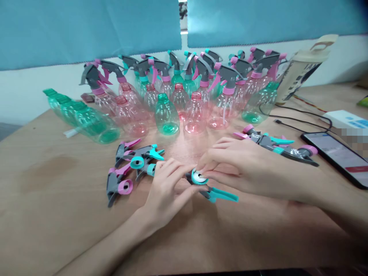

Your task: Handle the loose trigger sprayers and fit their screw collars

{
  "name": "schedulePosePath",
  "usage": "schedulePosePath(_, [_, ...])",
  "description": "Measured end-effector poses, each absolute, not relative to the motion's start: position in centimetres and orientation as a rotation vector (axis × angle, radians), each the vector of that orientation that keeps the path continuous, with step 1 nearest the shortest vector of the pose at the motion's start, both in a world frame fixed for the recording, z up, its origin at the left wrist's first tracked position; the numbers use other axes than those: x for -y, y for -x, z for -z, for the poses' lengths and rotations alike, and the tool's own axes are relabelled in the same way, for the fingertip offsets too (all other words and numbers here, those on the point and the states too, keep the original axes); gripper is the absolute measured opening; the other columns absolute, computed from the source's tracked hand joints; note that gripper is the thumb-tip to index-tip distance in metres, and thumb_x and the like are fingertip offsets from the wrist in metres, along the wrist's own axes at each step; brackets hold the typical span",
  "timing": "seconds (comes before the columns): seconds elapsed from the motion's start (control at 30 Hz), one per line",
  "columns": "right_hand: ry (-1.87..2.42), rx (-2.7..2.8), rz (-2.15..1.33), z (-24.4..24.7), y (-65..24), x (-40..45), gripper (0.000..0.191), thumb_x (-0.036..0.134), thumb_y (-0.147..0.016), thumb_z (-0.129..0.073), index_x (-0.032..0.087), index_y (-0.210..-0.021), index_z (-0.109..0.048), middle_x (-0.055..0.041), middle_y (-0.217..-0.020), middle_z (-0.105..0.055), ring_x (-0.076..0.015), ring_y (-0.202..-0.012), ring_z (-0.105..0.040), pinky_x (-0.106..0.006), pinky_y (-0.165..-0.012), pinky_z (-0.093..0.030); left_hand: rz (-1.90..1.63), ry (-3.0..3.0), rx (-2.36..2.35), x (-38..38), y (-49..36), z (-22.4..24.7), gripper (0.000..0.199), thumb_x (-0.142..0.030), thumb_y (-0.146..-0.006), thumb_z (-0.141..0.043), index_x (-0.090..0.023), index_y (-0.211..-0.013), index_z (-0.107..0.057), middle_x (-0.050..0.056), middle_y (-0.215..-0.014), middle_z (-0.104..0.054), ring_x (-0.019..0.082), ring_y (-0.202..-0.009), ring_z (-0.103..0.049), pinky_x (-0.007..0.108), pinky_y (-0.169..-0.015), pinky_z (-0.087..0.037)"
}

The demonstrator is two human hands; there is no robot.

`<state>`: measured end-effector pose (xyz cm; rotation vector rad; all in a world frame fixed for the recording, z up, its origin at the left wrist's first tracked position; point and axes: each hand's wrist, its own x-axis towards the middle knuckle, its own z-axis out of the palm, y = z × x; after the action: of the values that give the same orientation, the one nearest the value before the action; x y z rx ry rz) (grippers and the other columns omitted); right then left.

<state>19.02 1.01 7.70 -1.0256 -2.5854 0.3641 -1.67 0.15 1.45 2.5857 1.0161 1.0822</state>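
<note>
A grey and turquoise trigger spray head (222, 194) is pinched between the thumb and fingers of my left hand (166, 188), its collar facing up and its trigger pointing right. Inside the collar lies a round white gasket (199, 177) with a dark hole. The fingertips of my right hand (230, 163) close on this gasket at the collar's edge. Left of my left hand lie loose spray heads, among them a pink-collared one (119, 186) and a turquoise-collared one (137, 162). More loose spray heads (273, 143) lie beyond my right wrist.
Open green bottles (166, 117) and pink bottles (196, 115) stand behind my hands. Further back are several bottles with spray heads fitted (228, 80). At the right are a tumbler (301, 73), a black cable (304, 111), a phone (339, 153) and a white box (346, 120).
</note>
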Motion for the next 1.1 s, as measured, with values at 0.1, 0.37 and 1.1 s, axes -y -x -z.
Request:
schedulePosePath(0.1, [0.974,2.579,-0.310,-7.78,-19.30,-1.26,0.013,0.025,-0.089,-0.052,0.019,-0.089,-0.064,-0.0024,-0.087,-0.067,-0.0182,-0.085,-0.059,-0.030,-0.073,-0.040,-1.127,-2.641,-1.017,-0.15,1.68,-1.82,0.022,-0.036,-0.088,-0.055,-0.017,-0.100,-0.057,0.002,-0.081,-0.061,0.017,-0.075,-0.054,0.033,-0.070,-0.034])
schedulePosePath(0.37, [0.852,2.631,-0.206,-7.54,-19.30,-1.50,0.017,0.024,-0.091,-0.045,0.019,-0.088,-0.061,-0.0018,-0.081,-0.066,-0.0183,-0.085,-0.057,-0.035,-0.082,-0.036,-1.155,-2.785,-0.980,-0.30,1.80,-1.88,0.016,-0.028,-0.085,-0.060,-0.016,-0.096,-0.057,0.003,-0.081,-0.066,0.018,-0.073,-0.056,0.033,-0.068,-0.033])
schedulePosePath(1.1, [0.959,2.632,-0.316,-7.76,-18.84,-0.75,0.025,0.015,-0.083,-0.054,0.020,-0.107,-0.053,-0.0007,-0.091,-0.064,-0.0190,-0.089,-0.055,-0.034,-0.082,-0.035,-1.146,-2.817,-0.973,-0.41,1.86,-1.85,0.024,-0.034,-0.089,-0.056,-0.017,-0.106,-0.055,0.006,-0.092,-0.068,0.019,-0.078,-0.059,0.034,-0.070,-0.036])
